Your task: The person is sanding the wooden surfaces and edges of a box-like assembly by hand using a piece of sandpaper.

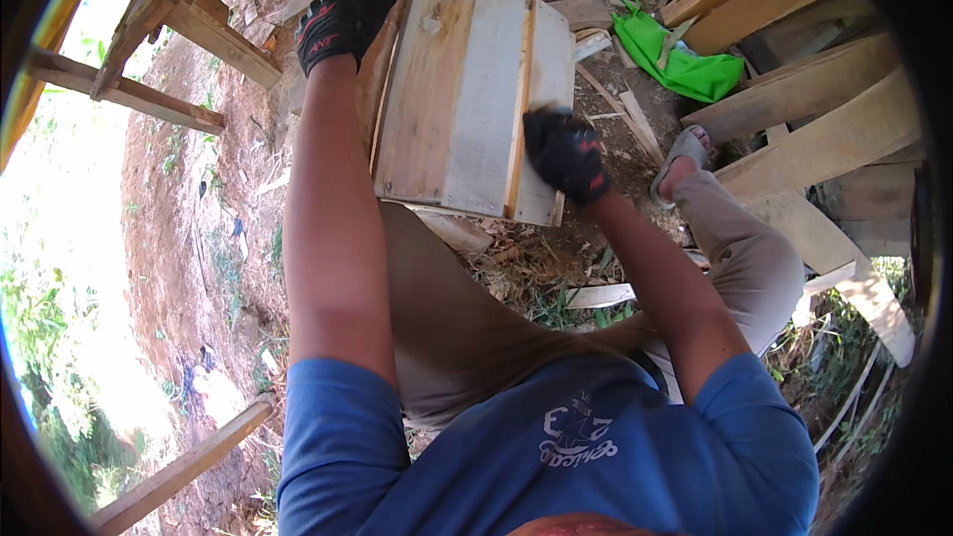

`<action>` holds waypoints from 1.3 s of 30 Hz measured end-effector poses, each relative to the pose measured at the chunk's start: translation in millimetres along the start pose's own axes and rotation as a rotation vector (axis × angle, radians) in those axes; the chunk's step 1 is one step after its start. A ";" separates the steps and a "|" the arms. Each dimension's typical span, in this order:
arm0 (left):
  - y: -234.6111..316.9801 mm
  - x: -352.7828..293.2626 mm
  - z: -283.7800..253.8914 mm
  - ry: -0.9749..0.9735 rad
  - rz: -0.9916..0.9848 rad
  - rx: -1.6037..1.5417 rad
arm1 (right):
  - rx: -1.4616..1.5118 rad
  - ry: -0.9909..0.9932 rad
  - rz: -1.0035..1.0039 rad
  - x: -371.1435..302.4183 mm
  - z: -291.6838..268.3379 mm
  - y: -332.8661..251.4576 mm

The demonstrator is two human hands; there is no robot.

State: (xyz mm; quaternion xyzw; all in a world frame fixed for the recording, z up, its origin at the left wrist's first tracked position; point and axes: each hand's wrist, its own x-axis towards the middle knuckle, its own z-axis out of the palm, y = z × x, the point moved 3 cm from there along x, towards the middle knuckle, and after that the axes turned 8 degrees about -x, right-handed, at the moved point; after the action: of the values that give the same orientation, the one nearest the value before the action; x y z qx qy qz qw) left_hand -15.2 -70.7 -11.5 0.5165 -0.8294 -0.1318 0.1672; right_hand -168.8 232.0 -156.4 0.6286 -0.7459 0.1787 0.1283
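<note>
In front of me lies a wooden panel [415, 109] of planks side by side, some brown and some pale grey. A narrow wooden strip [517, 129] runs lengthwise along its right part. My left hand [342, 25], in a black glove with red marks, rests at the panel's far left edge with its thumb spread away; its fingertips are hidden. Over the panel's right side is my right hand [568, 154], gloved alike. Its fingers are closed around something small and brownish, blurred and too hidden to name, beside the strip.
A bright green bag [685, 65] lies on the ground at the far right. Several long boards [814, 99] are stacked along the right. A wooden frame [149, 50] stands at the far left, near a dirt slope. Wood scraps [635, 124] lie near my sandalled foot [683, 164].
</note>
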 end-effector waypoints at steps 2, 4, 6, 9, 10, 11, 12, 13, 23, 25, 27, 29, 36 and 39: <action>3.0 1.6 -3.0 0.004 -0.013 0.007 | -0.004 -0.002 0.056 32.4 11.0 26.4; 0.1 3.1 -3.4 0.016 -0.013 0.007 | -0.070 -0.011 0.159 61.7 13.4 44.1; 4.9 6.0 0.3 0.020 -0.008 0.006 | 0.123 -0.094 0.316 85.4 23.5 70.3; -2.1 7.5 -1.0 0.010 -0.036 0.010 | 0.250 -0.319 0.364 103.7 16.2 73.9; -3.3 6.2 -1.1 0.001 -0.044 0.004 | 0.166 -0.220 0.337 98.7 21.9 69.4; 7.9 7.2 -1.2 -0.007 -0.030 -0.012 | 0.067 -0.110 0.324 86.1 29.3 75.4; 7.7 6.8 -2.7 -0.006 -0.032 0.001 | -0.016 -0.004 0.291 86.2 27.5 69.8; 8.6 5.2 -3.0 -0.006 -0.031 0.012 | 0.033 -0.035 0.239 75.8 25.3 66.8; 7.5 5.1 -1.3 -0.055 -0.059 0.006 | -0.011 0.001 -0.134 -81.6 -55.7 -49.5; 5.2 8.0 -2.7 -0.002 -0.037 0.022 | -0.101 -0.087 -0.173 -93.7 -44.2 -48.8; 0.3 8.7 0.4 0.028 -0.009 0.021 | -0.059 -0.112 -0.128 -88.6 -47.0 -55.0; -6.4 8.0 2.7 0.045 0.024 0.012 | -0.362 -0.104 -0.201 -82.3 -40.3 -55.5; 3.6 2.3 -1.1 0.018 0.017 0.021 | 0.027 -0.072 0.221 -3.2 -0.9 9.1; 0.6 0.8 -2.8 0.015 -0.013 0.040 | 0.034 -0.146 0.353 39.3 15.5 40.8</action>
State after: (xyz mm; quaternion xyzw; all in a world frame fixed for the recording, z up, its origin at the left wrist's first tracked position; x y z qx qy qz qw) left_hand -14.9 -71.3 -8.6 0.5261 -0.8272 -0.1124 0.1620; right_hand -215.3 196.2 -158.3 0.5015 -0.8488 0.1647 0.0299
